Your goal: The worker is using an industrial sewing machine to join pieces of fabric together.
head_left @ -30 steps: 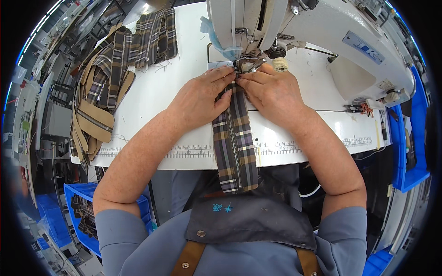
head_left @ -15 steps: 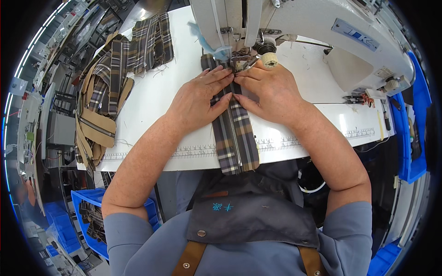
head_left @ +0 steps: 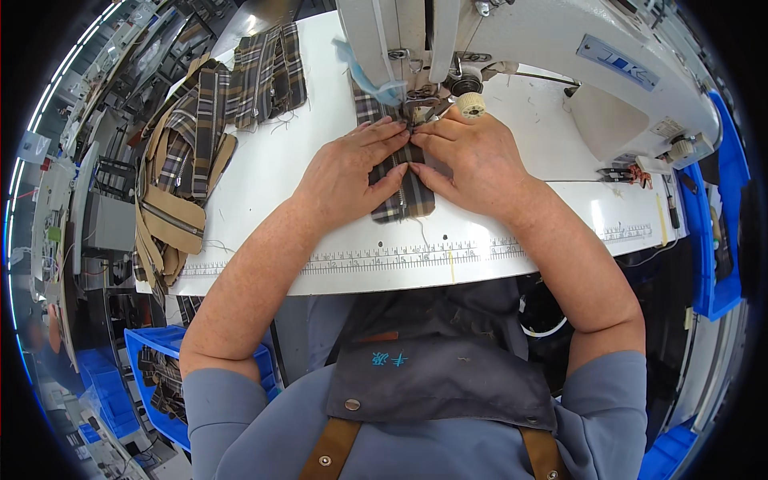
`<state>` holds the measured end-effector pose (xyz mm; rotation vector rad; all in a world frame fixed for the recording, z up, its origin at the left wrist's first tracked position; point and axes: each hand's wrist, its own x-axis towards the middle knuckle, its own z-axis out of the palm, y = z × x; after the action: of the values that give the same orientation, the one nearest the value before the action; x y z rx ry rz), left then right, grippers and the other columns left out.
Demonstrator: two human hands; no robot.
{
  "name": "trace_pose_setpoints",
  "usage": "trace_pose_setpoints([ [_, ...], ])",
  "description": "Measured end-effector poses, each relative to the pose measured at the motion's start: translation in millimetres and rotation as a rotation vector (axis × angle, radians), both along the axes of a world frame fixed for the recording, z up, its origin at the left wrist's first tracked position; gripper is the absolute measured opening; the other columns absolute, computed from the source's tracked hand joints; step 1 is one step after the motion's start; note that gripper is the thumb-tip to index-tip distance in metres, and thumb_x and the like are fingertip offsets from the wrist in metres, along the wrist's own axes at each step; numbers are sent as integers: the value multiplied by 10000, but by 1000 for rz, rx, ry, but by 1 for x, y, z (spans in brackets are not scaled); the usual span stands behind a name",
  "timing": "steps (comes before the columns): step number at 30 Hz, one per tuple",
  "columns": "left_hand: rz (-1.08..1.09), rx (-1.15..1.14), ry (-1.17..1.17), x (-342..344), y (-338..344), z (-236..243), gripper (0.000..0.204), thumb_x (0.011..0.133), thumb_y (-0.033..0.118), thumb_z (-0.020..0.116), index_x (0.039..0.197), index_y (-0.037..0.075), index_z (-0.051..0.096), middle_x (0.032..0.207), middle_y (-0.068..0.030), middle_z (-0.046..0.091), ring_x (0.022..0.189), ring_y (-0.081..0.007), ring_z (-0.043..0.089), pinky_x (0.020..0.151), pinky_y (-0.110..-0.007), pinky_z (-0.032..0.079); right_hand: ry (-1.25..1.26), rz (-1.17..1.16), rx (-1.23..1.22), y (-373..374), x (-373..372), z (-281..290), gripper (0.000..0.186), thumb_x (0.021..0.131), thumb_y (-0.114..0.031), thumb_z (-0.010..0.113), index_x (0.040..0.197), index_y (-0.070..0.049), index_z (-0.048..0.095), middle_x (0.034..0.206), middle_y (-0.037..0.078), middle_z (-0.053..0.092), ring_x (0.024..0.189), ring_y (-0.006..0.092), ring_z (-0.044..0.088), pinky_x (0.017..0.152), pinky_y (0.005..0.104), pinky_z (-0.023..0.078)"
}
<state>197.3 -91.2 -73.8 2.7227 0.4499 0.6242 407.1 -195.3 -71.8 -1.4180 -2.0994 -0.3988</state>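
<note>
A strip of plaid fabric (head_left: 414, 204) with a zipper along its middle lies under the needle area of a white sewing machine (head_left: 528, 40). My left hand (head_left: 344, 172) rests flat on the strip's left side, fingers stretched toward the presser foot. From the other side my right hand (head_left: 478, 160) lies on the strip, its fingers also extended and close to the foot. The two thumbs nearly meet over the zipper. Needle and foot tip are partly hidden by my fingertips. A light blue scrap (head_left: 364, 76) hangs at the machine head.
Plaid and tan zippered pieces (head_left: 172, 176) are heaped on the table's left. A ruler scale (head_left: 376, 262) runs along the front edge of the white table (head_left: 272, 172). Small tools (head_left: 624, 174) lie at right. Blue bins (head_left: 156, 340) stand beside the table, one holding plaid pieces.
The plaid strip has slid away from me under the machine; its near end, which hung over the table edge, now lies just below my thumbs. My hands have hardly moved.
</note>
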Motion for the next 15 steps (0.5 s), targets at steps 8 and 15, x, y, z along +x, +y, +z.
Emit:
trace_pose_setpoints([
  [8, 14, -39, 6, 4, 4, 1, 448, 904, 141, 719, 1324, -9, 680, 1386, -186, 658, 1376, -333, 569, 1165, -417, 457, 22, -6, -30, -1, -1, 1, 284, 797, -278, 793, 971, -54, 787, 962, 40, 753, 940, 231, 683, 773, 385, 544],
  [15, 3, 1, -19, 9, 21, -1, 373, 940, 170, 716, 1267, -11, 712, 1299, -201, 701, 1282, -346, 636, 1081, -414, 523, 12, -22, -56, -1, -2, 0, 293, 840, -286, 771, 1011, -50, 793, 981, 40, 754, 954, 234, 682, 789, 389, 548],
])
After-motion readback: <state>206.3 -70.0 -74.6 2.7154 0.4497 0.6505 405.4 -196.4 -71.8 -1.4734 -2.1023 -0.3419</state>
